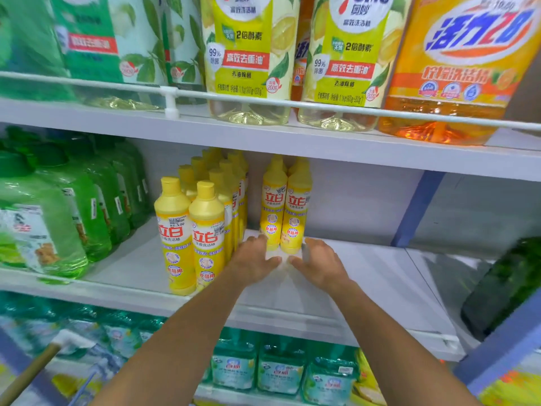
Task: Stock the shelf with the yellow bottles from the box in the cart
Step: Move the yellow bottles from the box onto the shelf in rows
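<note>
Two yellow bottles [286,206] stand side by side, deep on the white middle shelf [366,276]. My left hand [254,260] and my right hand [319,263] lie just in front of their bases, fingers straight, fingertips at or touching the bottles' bottoms. Neither hand holds anything. To the left, a block of several more yellow bottles [202,224] stands in rows reaching the shelf's front. The box and the cart are out of view.
Green jugs [58,218] fill the shelf's left. Bare shelf lies right of my hands up to a blue upright [415,209]. Large detergent bottles [248,54] stand above behind a white rail [263,102]. Teal packs [281,370] sit below. A wooden handle [29,373] pokes in at bottom left.
</note>
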### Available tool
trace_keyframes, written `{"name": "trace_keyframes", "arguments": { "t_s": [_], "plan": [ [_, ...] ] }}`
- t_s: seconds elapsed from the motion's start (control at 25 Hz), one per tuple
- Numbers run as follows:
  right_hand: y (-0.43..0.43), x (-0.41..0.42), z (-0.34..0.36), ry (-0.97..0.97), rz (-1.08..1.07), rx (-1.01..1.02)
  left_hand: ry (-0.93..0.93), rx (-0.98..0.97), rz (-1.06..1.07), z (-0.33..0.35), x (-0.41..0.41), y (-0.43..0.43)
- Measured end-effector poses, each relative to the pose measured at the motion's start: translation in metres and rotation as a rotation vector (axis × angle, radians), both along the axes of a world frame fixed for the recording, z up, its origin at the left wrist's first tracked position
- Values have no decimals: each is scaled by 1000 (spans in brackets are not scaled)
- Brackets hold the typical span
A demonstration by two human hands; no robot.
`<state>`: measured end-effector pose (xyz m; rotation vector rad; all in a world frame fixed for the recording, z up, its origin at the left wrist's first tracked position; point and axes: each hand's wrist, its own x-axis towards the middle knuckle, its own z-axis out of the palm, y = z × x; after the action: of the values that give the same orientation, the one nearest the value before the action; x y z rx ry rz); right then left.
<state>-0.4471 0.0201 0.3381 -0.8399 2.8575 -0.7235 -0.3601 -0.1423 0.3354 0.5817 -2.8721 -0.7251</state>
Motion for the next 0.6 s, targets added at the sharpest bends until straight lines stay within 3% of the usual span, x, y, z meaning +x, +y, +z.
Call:
{"name": "trace_keyframes", "arguments": {
  "t_s": [0.08, 0.28, 0.48, 0.6],
  "plan": [
    [19, 20, 13, 60, 94, 149, -102, -173, -114, 8, 22, 8],
    [59, 102, 41, 225, 153, 414, -106, -474, -274, 30, 83, 33],
    [79, 214, 29, 330, 113, 448, -90, -511, -286, 13, 197, 53],
    [77, 282, 0, 295, 116, 470, -142, -464, -273, -25, 269, 47]
  ]
}}
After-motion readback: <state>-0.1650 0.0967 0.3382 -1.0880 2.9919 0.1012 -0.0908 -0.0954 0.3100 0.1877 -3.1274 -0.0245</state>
